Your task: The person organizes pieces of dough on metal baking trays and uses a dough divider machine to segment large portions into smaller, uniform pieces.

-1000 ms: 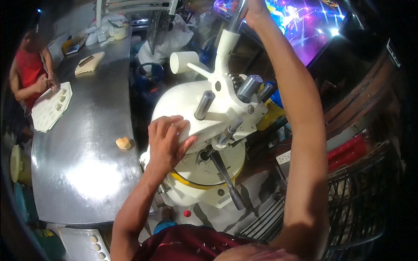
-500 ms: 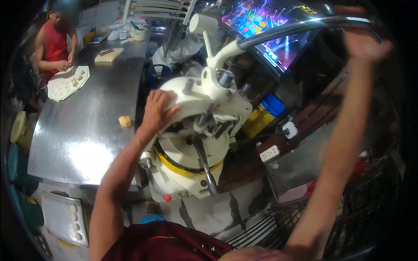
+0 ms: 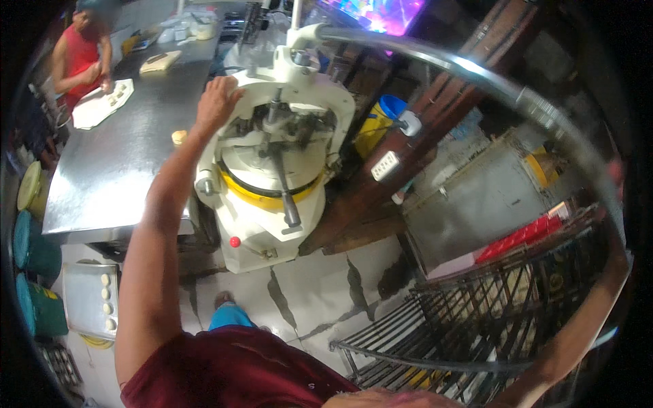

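While my left hand lies spread and flat on the upper left shoulder of the press, my right hand sits far out to the right of the press on the end of the lever; glare and the picture's rim hide those fingers, so I cannot tell how they grip.

Findings:
1. The press, a cream body with a yellow ring under its head, stands at the right edge of the steel table.
2. The lever runs from the top of the press in 1 long arc to my right hand.
3. A dough ball lies on the table just left of the press, apart from my left arm.
4. A wire rack stands below and right of the press, under my right arm.
5. A second person works at the far end of the table, well apart from the press.

Judgement: the stroke goes best with the left palm kept flat as a brace, fingers away from the ring, and the pull smooth along the lever's own arc, elbow above the rack.
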A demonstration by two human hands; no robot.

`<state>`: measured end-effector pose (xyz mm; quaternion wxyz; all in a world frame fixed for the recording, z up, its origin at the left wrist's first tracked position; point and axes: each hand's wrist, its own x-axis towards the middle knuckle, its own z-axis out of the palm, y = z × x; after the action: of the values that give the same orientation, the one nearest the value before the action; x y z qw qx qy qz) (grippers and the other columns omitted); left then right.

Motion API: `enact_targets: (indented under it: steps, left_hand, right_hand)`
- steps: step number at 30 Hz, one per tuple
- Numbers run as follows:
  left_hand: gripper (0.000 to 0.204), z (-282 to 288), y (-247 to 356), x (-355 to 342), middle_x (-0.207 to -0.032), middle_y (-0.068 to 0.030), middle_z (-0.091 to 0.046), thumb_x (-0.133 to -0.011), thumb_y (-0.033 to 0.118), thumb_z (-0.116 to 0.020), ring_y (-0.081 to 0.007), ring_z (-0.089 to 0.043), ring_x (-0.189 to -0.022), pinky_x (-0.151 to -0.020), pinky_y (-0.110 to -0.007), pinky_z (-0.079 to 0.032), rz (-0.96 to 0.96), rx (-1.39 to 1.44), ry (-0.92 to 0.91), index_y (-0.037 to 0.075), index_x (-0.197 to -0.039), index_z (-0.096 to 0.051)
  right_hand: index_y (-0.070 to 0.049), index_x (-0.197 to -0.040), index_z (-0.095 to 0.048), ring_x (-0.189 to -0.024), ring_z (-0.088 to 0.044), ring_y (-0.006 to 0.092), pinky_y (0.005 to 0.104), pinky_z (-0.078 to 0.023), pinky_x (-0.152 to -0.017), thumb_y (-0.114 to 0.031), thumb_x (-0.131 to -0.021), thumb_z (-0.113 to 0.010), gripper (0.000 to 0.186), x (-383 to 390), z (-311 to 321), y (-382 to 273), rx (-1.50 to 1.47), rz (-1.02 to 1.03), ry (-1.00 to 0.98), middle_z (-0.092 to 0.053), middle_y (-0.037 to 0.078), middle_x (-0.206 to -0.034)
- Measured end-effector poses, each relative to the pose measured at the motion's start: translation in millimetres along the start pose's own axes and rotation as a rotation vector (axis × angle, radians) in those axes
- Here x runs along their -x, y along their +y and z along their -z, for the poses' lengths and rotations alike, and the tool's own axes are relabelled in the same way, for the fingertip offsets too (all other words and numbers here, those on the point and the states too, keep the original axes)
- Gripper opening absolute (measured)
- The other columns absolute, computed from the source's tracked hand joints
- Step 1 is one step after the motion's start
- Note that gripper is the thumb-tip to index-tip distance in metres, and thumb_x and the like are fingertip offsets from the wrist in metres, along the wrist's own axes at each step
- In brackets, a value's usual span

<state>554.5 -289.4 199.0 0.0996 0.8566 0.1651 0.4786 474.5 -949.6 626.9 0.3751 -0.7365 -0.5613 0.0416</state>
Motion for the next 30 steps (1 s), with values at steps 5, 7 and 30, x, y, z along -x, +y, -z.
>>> enact_targets:
  steps: [5,7,30]
  left_hand:
    - [0.035,5,1,-1,-0.118,-0.0113,-0.059,-0.096,0.036,-0.064,-0.0350,-0.055,-0.115,-0.092,-0.047,-0.049,0.009,-0.008,-0.052,0.009,-0.119,-0.060]
    - [0.034,15,-12,-9,-0.116,-0.0124,-0.059,-0.096,0.033,-0.063,-0.0353,-0.055,-0.114,-0.093,-0.045,-0.048,-0.070,-0.029,0.002,0.007,-0.117,-0.061]
    - [0.016,-145,247,206,-0.079,-0.0073,-0.068,-0.084,0.029,-0.071,-0.0271,-0.067,-0.072,-0.070,-0.044,-0.048,-0.552,0.398,-0.350,0.015,-0.082,-0.067]
  right_hand:
    - [0.001,-0.153,-0.034,-0.124,-0.059,0.0335,0.0386,-0.062,-0.082,-0.048,-0.083,-0.079,0.097,57,-109,-4,0.112,-0.632,0.120,-0.050,0.025,-0.145]
    - [0.001,-0.153,-0.033,-0.121,-0.061,0.0325,0.0378,-0.062,-0.080,-0.028,-0.090,-0.073,0.080,67,-141,-7,0.139,-0.789,0.033,-0.051,0.025,-0.143]
    - [0.002,-0.125,-0.064,-0.102,-0.069,0.0275,0.0392,-0.054,-0.090,-0.026,-0.074,-0.088,0.063,124,-244,93,0.018,-1.350,0.079,-0.072,0.019,-0.110]
